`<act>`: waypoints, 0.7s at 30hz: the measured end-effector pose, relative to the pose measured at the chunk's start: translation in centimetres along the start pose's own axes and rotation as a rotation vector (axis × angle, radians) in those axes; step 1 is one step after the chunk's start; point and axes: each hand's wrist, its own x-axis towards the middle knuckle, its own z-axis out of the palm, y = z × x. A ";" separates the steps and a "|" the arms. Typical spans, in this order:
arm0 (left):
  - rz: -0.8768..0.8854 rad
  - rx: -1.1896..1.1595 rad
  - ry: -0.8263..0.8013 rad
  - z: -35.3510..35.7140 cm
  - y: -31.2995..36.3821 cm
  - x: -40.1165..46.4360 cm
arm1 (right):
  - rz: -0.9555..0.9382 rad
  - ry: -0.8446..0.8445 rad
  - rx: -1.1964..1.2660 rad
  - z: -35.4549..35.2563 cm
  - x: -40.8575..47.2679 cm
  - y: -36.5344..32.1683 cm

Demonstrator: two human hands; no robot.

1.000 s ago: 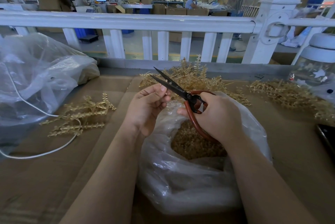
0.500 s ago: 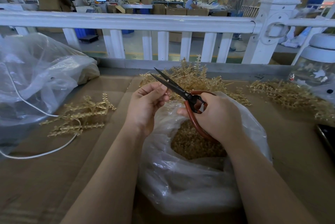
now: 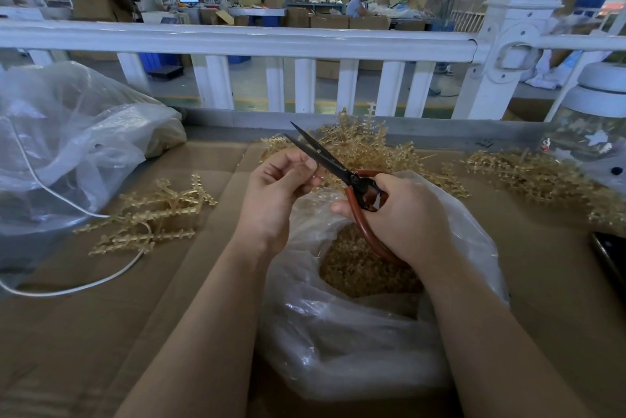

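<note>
My right hand [image 3: 403, 218] grips the red-brown handles of black-bladed scissors [image 3: 325, 158], whose blades stand slightly apart and point up and left. My left hand [image 3: 276, 192] has its fingers curled with the fingertips pinched together right beside the blades; what it pinches is too small to make out. Both hands hover over an open clear plastic bag [image 3: 338, 343] that holds small tan plastic pieces [image 3: 359, 268].
Tan plastic sprues lie in piles behind the hands [image 3: 359, 143], at the left [image 3: 152, 214] and at the right [image 3: 528, 177]. A large clear bag [image 3: 67, 146] and a white cable [image 3: 67, 289] sit left. A glass jar [image 3: 589, 133], a dark phone [image 3: 609, 258] and a white railing [image 3: 237, 40] border the cardboard-covered table [image 3: 84, 333].
The left hand's fingers have shifted slightly against the scissor blades. The right hand and scissors stay in almost the same place.
</note>
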 end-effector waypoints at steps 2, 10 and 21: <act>0.004 0.003 0.002 -0.1 -0.1 0.0 | -0.012 0.026 -0.021 -0.2 0.0 -0.2; 0.024 0.032 0.008 -0.3 -0.3 0.1 | -0.020 0.072 -0.056 -0.2 0.0 -0.2; -0.089 -0.004 0.076 -0.1 -0.4 0.1 | 0.017 -0.011 0.021 0.2 0.1 -0.1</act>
